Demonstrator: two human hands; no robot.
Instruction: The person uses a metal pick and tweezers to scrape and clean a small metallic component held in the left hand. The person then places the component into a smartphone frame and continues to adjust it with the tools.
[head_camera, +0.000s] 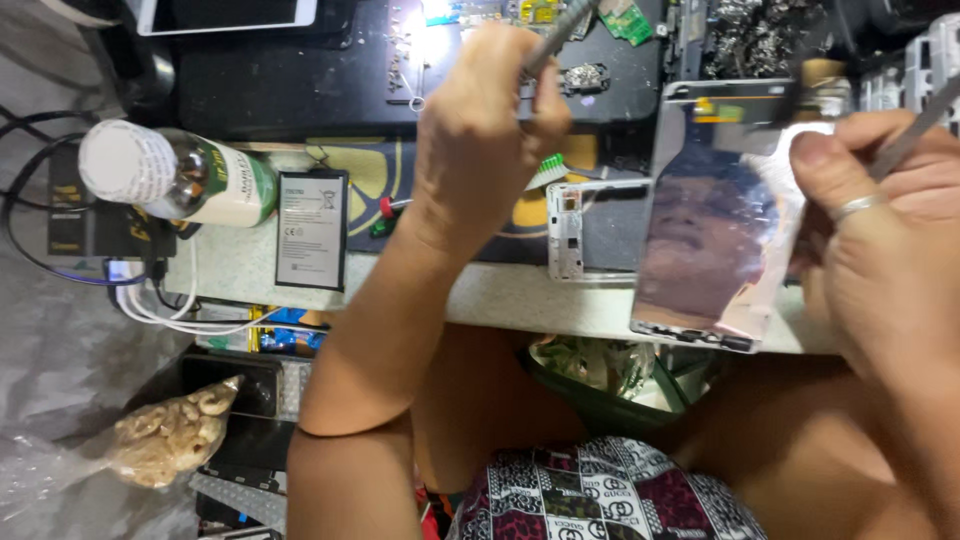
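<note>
My left hand (485, 120) is raised over the black work mat (290, 90), fingers closed round a thin metal tool (560, 30) that points up and right. My right hand (880, 230), with a ring on one finger, grips the right edge of an opened phone with a shiny mirror-like panel (710, 230), held upright over the table's front edge. A second slim metal tool (915, 130) runs between the right hand's fingers. A bare white phone frame (585, 230) lies flat between the two hands.
A flat phone battery (312, 230) and a white-capped bottle (180, 175) lie at the left. Small circuit boards (625, 20) and screws sit at the back. White cables (170, 310) hang off the table edge (520, 300). A bag of snacks (165, 440) lies below.
</note>
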